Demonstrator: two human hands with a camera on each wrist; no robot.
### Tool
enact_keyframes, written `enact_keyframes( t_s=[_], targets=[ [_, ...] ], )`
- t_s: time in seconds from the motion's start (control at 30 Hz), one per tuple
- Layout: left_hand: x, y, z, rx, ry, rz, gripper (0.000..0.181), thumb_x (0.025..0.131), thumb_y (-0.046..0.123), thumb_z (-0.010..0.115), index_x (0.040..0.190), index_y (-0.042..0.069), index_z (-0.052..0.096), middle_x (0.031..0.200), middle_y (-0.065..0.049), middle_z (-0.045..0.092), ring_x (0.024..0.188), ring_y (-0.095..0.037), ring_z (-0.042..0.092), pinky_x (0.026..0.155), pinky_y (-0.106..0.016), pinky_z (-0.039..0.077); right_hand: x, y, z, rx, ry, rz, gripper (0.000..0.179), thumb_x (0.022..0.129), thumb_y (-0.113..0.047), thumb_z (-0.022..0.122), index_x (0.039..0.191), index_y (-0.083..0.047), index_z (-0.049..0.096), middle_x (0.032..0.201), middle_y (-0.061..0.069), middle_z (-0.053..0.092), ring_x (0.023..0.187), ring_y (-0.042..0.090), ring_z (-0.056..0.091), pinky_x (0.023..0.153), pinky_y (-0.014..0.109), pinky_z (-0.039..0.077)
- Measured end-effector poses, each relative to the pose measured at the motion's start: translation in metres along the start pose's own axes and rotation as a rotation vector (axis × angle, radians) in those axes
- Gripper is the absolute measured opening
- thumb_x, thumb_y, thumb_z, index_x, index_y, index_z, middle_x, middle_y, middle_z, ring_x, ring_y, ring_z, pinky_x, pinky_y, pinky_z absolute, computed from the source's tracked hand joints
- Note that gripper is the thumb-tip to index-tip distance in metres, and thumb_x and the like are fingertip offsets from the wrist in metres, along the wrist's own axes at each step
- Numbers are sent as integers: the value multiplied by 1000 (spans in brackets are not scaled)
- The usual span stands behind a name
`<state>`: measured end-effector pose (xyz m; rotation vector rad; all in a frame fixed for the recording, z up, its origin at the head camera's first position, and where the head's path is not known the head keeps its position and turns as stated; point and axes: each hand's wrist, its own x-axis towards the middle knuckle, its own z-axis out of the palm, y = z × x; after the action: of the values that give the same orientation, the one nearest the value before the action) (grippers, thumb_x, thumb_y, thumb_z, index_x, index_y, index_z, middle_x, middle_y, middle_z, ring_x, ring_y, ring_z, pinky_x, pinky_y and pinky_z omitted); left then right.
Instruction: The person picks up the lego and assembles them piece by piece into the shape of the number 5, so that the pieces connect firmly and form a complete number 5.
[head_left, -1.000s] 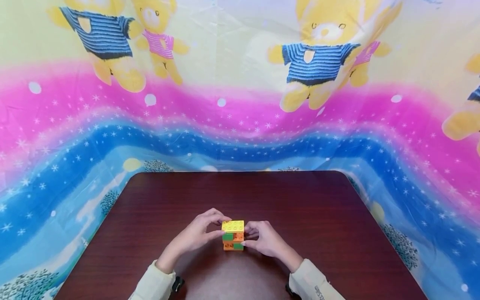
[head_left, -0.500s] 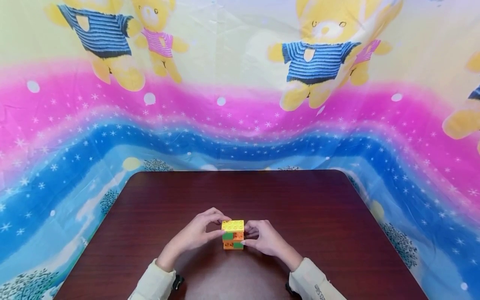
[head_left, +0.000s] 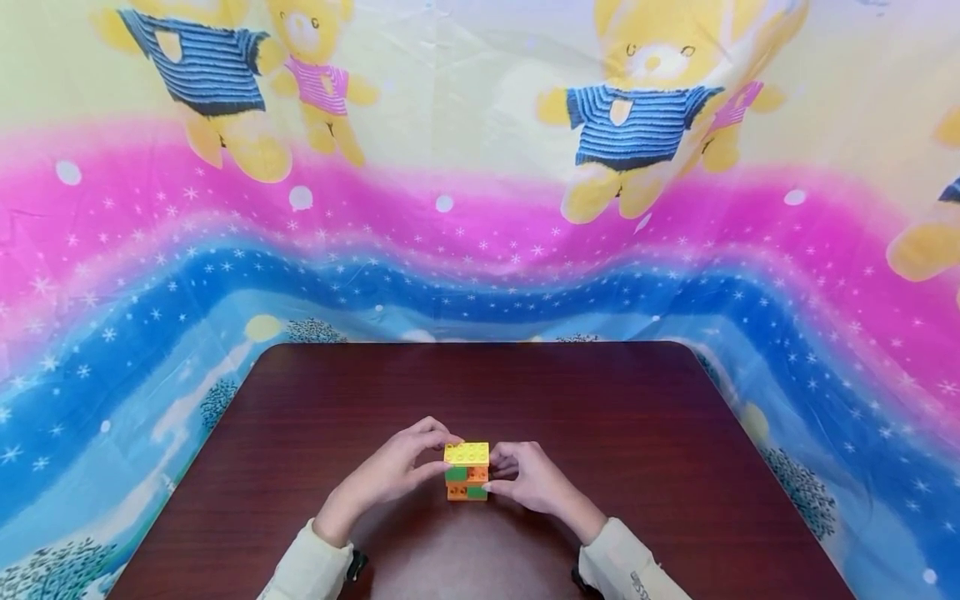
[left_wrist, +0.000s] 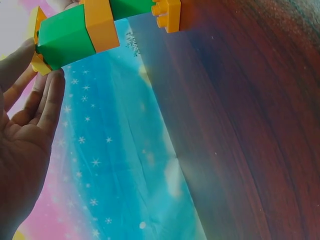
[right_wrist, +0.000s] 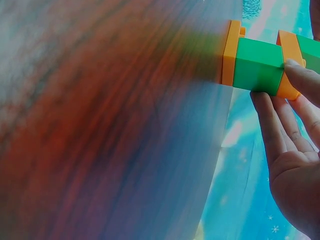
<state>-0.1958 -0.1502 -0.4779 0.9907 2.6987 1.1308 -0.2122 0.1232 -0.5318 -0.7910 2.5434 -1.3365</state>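
At the near middle of the dark red-brown table [head_left: 465, 383], a block stack [head_left: 467, 481] stands upright between 2 bare hands. It rises in 5 layers: a bottom orange plate [right_wrist: 230, 54], a lower green block [head_left: 477, 492] at its right end, a middle orange plate [left_wrist: 102, 25], an upper green block [head_left: 456, 473] at the left end, and a yellow plate [head_left: 467, 453] across the top, its studs facing up. Orange studs show in the gaps beside the 2 green blocks.

The left hand [head_left: 390, 467] has its grip closed narrowly on the top left corner of the stack, the thumb on the near edge at the yellow plate and the fingers reaching round the far side. The right hand [head_left: 531, 477] holds the stack lower down at its right side; in the right wrist view its thumb presses the middle orange plate and the fingers lie against the opposite side, by that plate and the lower green block. That grip is narrow too, with the stack between thumb and fingers.

Pale sleeves [head_left: 309, 562] cover both forearms, and a small black piece [head_left: 357, 567] shows at the inner side of each cuff. Behind the table hangs a printed cloth [head_left: 450, 250] with yellow bears in striped shirts above pink and blue bands dotted with white snowflakes.
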Motion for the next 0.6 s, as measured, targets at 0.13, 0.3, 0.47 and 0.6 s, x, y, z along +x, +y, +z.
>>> enact_keyframes(
  t_s=[0.13, 0.3, 0.47, 0.6],
  targets=[
    [-1, -1, 1, 4, 0, -2, 35, 98, 28, 73, 133, 23, 68, 119, 9, 60, 109, -24, 64, 96, -44, 58, 0, 1, 0, 5, -3, -4, 21, 85, -15, 87, 98, -13, 70, 100, 1, 75, 92, 15, 74, 83, 28, 61],
    [-2, -5, 5, 16, 23, 22, 36, 97, 26, 74, 133, 23, 68, 120, 9, 60, 108, -21, 65, 95, -43, 58, 0, 3, 1, 5, -6, -8, 22, 85, -17, 87, 98, -13, 70, 100, 1, 75, 92, 16, 74, 83, 29, 62],
    [-3, -7, 9, -12, 56, 38, 35, 98, 26, 74, 132, 23, 68, 121, 9, 60, 108, -20, 65, 93, -43, 57, 0, 4, 1, -3, -8, 4, 22, 85, -18, 87, 98, -14, 70, 101, -1, 75, 92, 13, 74, 83, 28, 61],
    [-4, -9, 13, -47, 86, 50, 33, 99, 27, 72, 131, 24, 67, 121, 9, 62, 109, -13, 65, 95, -46, 57, 0, 2, 0, -7, -13, 20, 22, 85, -18, 87, 99, -15, 70, 102, -1, 75, 92, 13, 74, 83, 26, 61]
  ],
)
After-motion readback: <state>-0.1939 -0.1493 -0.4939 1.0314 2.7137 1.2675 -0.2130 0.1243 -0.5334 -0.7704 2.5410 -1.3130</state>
